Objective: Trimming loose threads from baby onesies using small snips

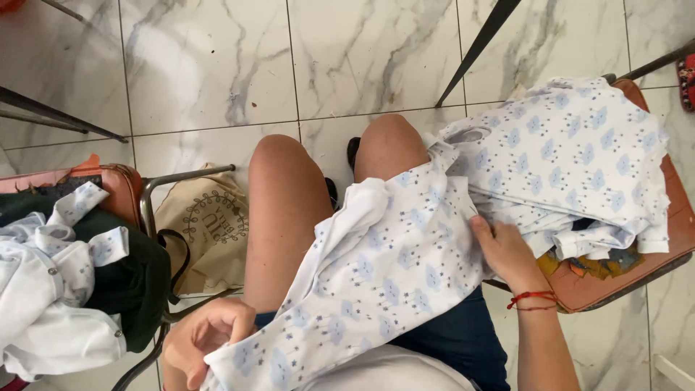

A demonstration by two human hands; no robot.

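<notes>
White marble-tile floor (217, 65), tan cloth bag (206, 232) lying on it, two orange chairs, right chair (673, 232) bearing folded cloud-print clothes (572, 159), left chair (119, 188) heaped with laundry (58, 282)

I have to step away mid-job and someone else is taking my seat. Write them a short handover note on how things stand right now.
Left hand: closed on the lower end of the white cotton baby garment with pale blue cloud print, which lies across the lap.
Right hand: pinching the same garment's upper edge, beside the stack.
Done: several matching cloud-print garments lie stacked on the brown chair seat at right.
Left: the garment in hand is not yet folded flat; a loose heap of white and dark clothes sits on the chair at left. A beige cloth bag rests on the marble floor.
</notes>
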